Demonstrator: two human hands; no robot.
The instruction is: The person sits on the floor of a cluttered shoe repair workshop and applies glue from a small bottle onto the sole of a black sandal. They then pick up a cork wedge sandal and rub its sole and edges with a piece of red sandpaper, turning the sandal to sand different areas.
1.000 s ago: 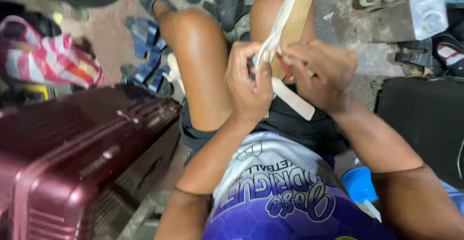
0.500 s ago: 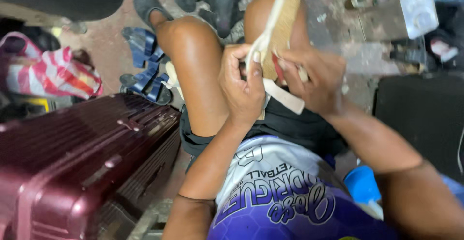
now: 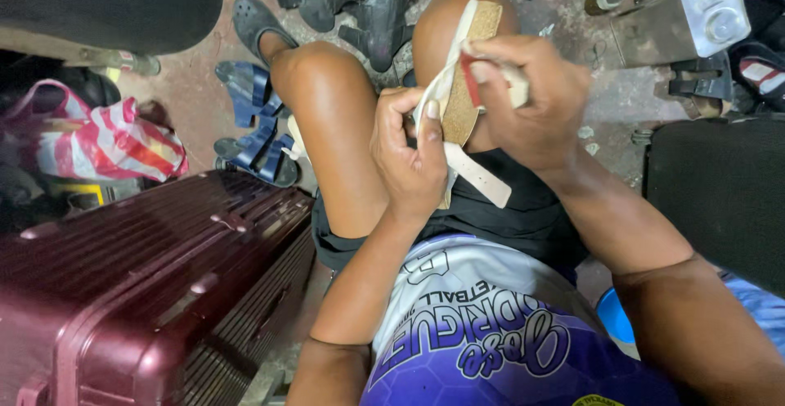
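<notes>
— Over the right knee, what is being worked on?

— Both hands are holding a cork-soled sandal on edge, resting against the knee, far from the torso. The left hand is gripping its near end, fingers curled around the pale strap, thumb pressing flat along the edge.

— And the right hand?

— It is clenching a small tool with a red part against the sole's side. I judge that the edge or strap join is being worked, likely trimmed or glued; I cannot tell which.

— What is the next move calling for?

— A steady left grip while the right is easing along the seam, I'd say.

— What is hard to make out?

— The tool's tip is hiding under the fingers, and the sandal's far end is blending with the knee. The maroon suitcase on the left is cut off. Dark sandals are lying beyond it, and bottles at the far right are too small to read.
</notes>
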